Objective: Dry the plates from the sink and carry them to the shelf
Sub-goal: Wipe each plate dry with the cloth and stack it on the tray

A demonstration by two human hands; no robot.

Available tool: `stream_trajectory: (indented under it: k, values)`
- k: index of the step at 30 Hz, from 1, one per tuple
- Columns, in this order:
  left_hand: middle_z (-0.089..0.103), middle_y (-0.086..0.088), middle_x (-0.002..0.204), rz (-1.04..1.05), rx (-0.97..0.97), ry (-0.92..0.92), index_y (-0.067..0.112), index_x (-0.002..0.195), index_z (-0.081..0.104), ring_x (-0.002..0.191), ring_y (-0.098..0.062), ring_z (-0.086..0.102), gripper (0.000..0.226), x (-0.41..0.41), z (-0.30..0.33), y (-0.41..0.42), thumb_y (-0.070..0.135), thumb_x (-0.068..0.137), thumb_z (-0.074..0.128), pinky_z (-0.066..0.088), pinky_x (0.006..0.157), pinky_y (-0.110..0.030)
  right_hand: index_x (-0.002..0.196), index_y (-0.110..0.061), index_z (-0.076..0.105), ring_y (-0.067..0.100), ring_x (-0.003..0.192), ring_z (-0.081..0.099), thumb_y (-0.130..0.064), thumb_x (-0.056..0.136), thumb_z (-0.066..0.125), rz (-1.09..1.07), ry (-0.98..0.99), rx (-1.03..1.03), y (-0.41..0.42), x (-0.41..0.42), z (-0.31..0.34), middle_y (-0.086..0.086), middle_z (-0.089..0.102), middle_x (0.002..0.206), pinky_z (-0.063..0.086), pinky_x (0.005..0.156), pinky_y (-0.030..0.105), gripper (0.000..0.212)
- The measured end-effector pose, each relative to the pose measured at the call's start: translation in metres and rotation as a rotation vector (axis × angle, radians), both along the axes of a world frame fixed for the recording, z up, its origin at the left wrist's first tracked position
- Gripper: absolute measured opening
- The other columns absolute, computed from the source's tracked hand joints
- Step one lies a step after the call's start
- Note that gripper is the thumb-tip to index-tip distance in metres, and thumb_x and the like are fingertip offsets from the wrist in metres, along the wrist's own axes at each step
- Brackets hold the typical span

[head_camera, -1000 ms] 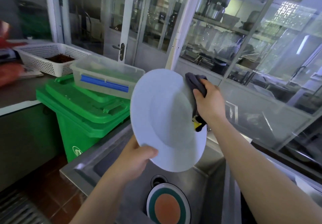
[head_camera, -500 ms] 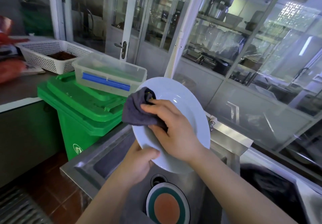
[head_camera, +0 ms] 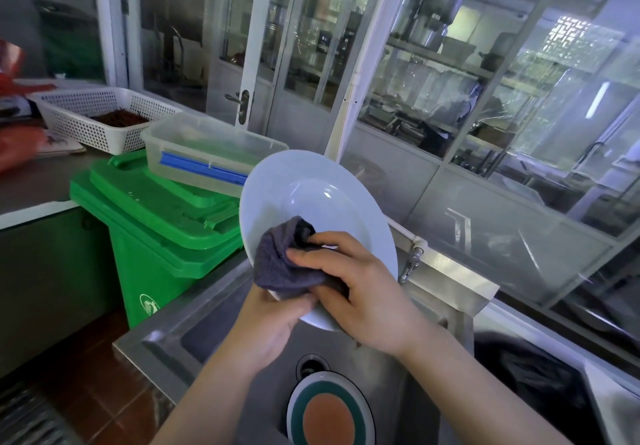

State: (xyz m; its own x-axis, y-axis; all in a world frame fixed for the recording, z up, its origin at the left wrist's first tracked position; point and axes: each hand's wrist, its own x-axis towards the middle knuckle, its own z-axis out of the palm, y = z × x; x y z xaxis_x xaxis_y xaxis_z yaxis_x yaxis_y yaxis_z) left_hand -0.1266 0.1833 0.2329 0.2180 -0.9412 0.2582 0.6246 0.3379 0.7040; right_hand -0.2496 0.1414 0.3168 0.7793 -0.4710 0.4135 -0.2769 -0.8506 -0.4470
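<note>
The white plate [head_camera: 322, 209] is held up on edge over the sink [head_camera: 207, 327], its hollow face turned toward the person, likely so the cloth can reach the whole face and any drips fall back into the basin. The left hand [head_camera: 273, 323] has its grip curled round the plate's lower rim, thumb on the near side, which props it from beneath and leaves the face free. The right hand [head_camera: 360, 289] has its grip bunched on a dark grey cloth [head_camera: 280, 264], fingers curled over it and pressing it flat to the plate's lower left part, where the wiping is going on; the upper part of the face shows bare, with small glints on it, though whether that is water or plain shine cannot be told. Drying looks to be the step in hand, with the carry to the shelf not yet begun. Below, a second plate with a green ring and orange centre [head_camera: 329, 413] lies in the sink just beside the drain [head_camera: 311, 365], seemingly waiting its turn. To the left stands a green bin [head_camera: 162, 237] with a clear lidded box [head_camera: 207, 154] resting on its lid, and further left a white basket [head_camera: 100, 115] on the desk [head_camera: 34, 181].
</note>
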Motion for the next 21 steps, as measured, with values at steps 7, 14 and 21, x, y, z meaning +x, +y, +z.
stream_trajectory:
  k: [7,14,21]
  values:
    - [0.068,-0.011,0.117,-0.127,-0.063,0.040,0.003,0.128,0.047,0.113,-0.026,0.062,0.103,0.004,0.002,0.003,0.041,0.046,0.094,0.054,0.086,-0.032,0.123,-0.014,0.064,0.025,0.112,0.057,-0.001,0.089,0.058,0.007,0.069,-0.013,0.002,-0.001,0.004,0.005,0.060,0.126,0.046,0.094,0.041,0.037]
    - [0.067,-0.008,0.122,-0.173,0.017,0.165,0.017,0.119,0.069,0.116,-0.021,0.061,0.091,0.010,0.003,0.002,0.076,0.050,0.075,0.054,0.087,-0.033,0.121,-0.031,0.065,0.026,0.117,0.052,-0.002,0.084,0.050,-0.073,0.206,-0.083,0.001,-0.021,-0.002,-0.004,0.054,0.135,0.043,0.098,0.041,0.050]
    - [0.062,-0.018,0.123,-0.097,0.095,0.246,0.000,0.132,0.050,0.118,-0.036,0.055,0.074,0.021,-0.002,-0.001,0.017,0.060,0.058,0.038,0.103,-0.051,0.109,-0.026,0.073,0.020,0.116,0.056,0.017,0.072,0.056,-0.051,0.185,-0.082,-0.016,-0.053,-0.006,-0.016,0.051,0.128,0.044,0.098,0.034,0.059]
